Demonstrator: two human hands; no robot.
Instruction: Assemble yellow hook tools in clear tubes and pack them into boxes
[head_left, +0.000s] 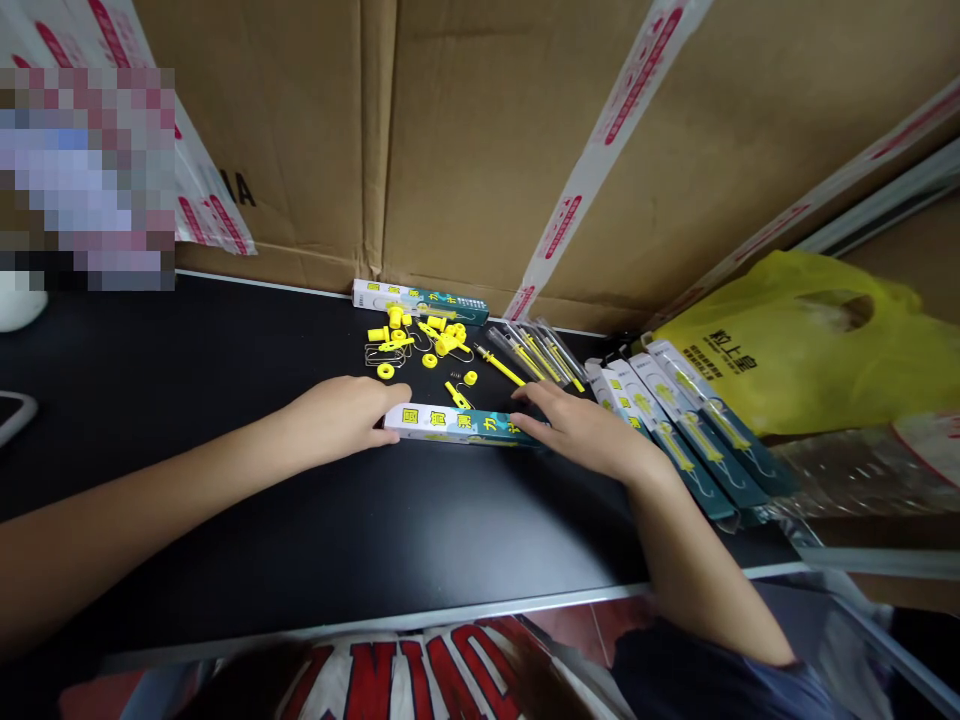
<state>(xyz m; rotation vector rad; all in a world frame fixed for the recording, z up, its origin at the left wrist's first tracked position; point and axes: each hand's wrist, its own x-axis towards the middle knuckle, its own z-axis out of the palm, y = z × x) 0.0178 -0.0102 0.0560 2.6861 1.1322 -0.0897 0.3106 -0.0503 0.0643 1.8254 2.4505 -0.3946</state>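
Note:
A long, slim cardboard box (457,424), white at one end and teal at the other, lies across the black table with yellow characters on its side. Around its white left end are the fingers and thumb of my left hand (360,405). My right hand (577,420) grips the teal right end between thumb and fingers. Just beyond the box are loose yellow plastic parts (450,342), wire hooks (384,354) and a small spring (455,376). A yellow rod (501,366) lies close to my right fingertips.
Clear tubes with yellow rods (540,350) lie behind my right hand. Several similar boxes (694,430) line up at the right, beside a yellow plastic bag (795,340). Another slim box (420,300) rests against the large cardboard (480,150) at the back.

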